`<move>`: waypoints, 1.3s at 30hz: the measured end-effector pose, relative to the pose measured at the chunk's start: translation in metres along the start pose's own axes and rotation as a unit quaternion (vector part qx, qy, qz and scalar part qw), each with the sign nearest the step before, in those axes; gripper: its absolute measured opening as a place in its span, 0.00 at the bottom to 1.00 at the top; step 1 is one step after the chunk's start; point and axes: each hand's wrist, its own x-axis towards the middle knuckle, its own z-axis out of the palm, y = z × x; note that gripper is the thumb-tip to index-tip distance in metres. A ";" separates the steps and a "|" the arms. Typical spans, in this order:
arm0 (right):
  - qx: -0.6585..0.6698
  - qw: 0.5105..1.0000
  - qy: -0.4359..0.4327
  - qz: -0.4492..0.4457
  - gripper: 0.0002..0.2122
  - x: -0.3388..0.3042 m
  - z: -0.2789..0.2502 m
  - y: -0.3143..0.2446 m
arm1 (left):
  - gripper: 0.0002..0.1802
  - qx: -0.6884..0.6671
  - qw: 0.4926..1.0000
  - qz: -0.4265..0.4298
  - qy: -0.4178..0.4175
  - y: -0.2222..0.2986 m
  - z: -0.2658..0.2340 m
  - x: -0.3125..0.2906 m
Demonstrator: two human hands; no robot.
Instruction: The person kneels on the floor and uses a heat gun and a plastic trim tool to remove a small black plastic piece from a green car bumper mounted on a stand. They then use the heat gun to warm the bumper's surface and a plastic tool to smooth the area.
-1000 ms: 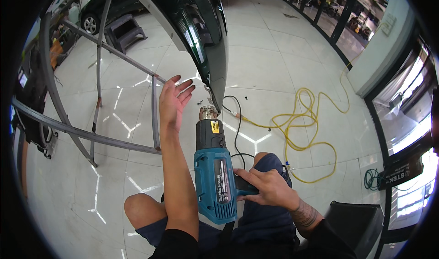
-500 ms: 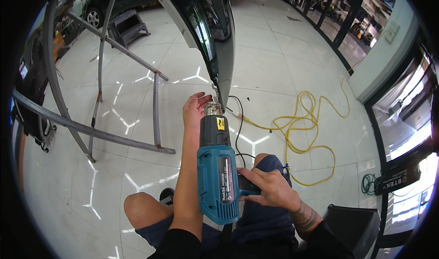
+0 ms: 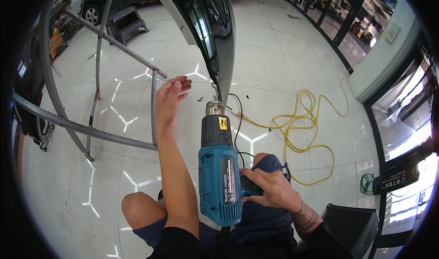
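Observation:
My right hand (image 3: 270,189) is wrapped round the handle of a teal and black heat gun (image 3: 220,179). Its metal nozzle (image 3: 214,107) points away from me, close to the lower tip of a glossy dark green car body panel (image 3: 201,26). A pale grey face runs down the panel's right side. My left hand (image 3: 170,96) is in the air to the left of the nozzle, with fingers apart and nothing visible in it. It touches neither the panel nor the heat gun.
A grey metal frame stand (image 3: 87,130) fills the left side. A yellow cord (image 3: 299,140) lies coiled on the tiled floor, joined to a black cable. A grey step stool (image 3: 127,26) stands near a dark car. At lower right is a black box-like object (image 3: 352,227).
My left hand has drawn away from the panel's tip, moving left with its fingers spreading. The heat gun and my right hand are almost where they were.

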 end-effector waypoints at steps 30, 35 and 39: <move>0.299 0.942 -0.104 0.113 0.08 0.125 0.097 0.133 | 0.09 0.023 0.983 0.110 0.148 0.009 0.084 -0.024; 0.234 0.944 0.208 0.103 0.10 0.164 -0.027 0.101 | 0.08 0.108 0.969 0.153 0.164 0.014 0.095 -0.028; 0.280 0.942 0.183 0.032 0.10 0.205 -0.040 0.104 | 0.07 0.146 0.960 0.182 0.157 0.012 0.097 -0.025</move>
